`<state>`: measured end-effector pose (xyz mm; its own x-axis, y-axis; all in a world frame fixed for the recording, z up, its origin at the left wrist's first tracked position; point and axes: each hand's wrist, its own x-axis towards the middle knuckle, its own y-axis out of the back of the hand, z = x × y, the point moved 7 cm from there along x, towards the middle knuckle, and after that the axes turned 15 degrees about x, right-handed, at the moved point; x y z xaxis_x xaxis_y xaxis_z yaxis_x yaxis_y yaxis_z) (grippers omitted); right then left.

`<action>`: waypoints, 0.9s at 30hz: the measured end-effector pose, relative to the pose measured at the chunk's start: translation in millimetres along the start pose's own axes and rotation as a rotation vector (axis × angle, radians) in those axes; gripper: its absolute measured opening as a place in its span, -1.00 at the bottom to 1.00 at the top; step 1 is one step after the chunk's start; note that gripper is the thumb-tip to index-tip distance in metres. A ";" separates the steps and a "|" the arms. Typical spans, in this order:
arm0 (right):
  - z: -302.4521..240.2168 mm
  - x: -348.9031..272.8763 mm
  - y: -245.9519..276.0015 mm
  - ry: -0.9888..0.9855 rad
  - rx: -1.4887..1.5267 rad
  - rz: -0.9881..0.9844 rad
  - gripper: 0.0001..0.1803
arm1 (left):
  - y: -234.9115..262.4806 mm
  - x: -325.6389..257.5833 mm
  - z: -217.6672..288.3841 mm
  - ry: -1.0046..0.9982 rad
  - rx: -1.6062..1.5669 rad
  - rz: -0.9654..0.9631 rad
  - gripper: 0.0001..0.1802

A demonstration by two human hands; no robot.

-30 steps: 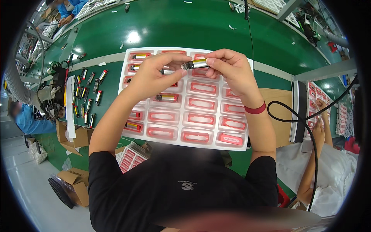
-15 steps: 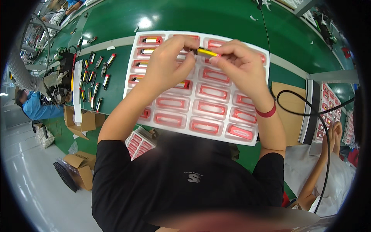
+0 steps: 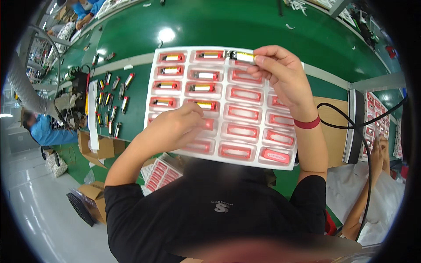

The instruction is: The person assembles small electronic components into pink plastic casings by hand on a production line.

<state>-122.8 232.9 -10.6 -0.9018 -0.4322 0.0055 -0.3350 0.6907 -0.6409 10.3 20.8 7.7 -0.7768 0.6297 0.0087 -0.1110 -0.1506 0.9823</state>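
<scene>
Green matting covers the counter (image 3: 245, 22), smooth and glossy under a bright lamp glare. At its left edge small cylindrical parts (image 3: 112, 103), metallic with red and yellow bands, lie scattered near a white strip (image 3: 93, 109). Open cardboard boxes (image 3: 94, 144) sit on the floor below. The left hand (image 3: 175, 129) rests on the lower left of the tray (image 3: 258, 98), fingers curled downward; whether they pinch anything I cannot tell. That tray is a white moulded-plastic sheet of rectangular pockets rimmed in red, the upper-left pockets filled, the rest apparently bare. The right hand (image 3: 280, 72), a red band (image 3: 307, 123) on its wrist, reaches over the tray's top edge, thumb and fingertips gripping a small metal module (image 3: 241, 55) with a yellow label. A black cable (image 3: 351, 127) loops at the right.
</scene>
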 end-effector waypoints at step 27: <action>-17.8 -6.4 -15.2 0.165 -0.336 0.059 -0.82 | 6.2 108.4 -28.6 0.193 -1.103 0.227 -0.45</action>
<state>-116.8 235.5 12.8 -0.9447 -0.3062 0.1173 -0.3279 0.8751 -0.3560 -92.3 66.4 9.4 -0.9201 0.3893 0.0430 -0.3658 -0.8933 0.2611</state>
